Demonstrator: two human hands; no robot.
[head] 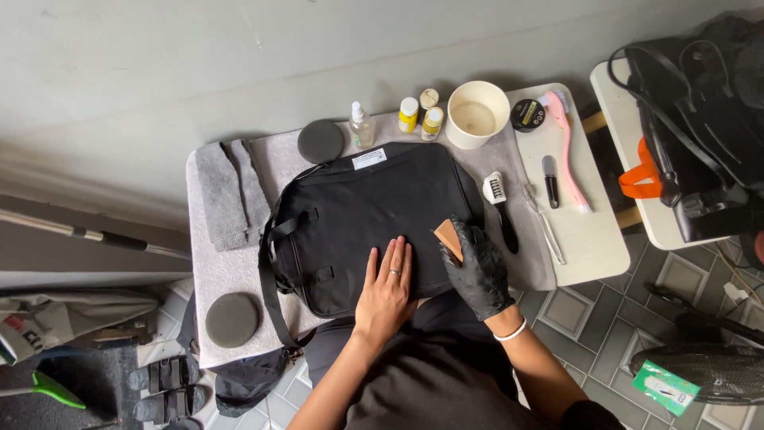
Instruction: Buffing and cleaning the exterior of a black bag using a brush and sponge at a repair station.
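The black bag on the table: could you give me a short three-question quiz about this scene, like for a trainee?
1. True or false: the left hand lies flat and bare on the black bag.
2. What does the gloved right hand hold? A) a brown block B) a spray bottle C) a pink brush
3. How many round dark pads lie on the grey towel?

Key: 1 true; 2 A; 3 two: one at the back, one at the front left.
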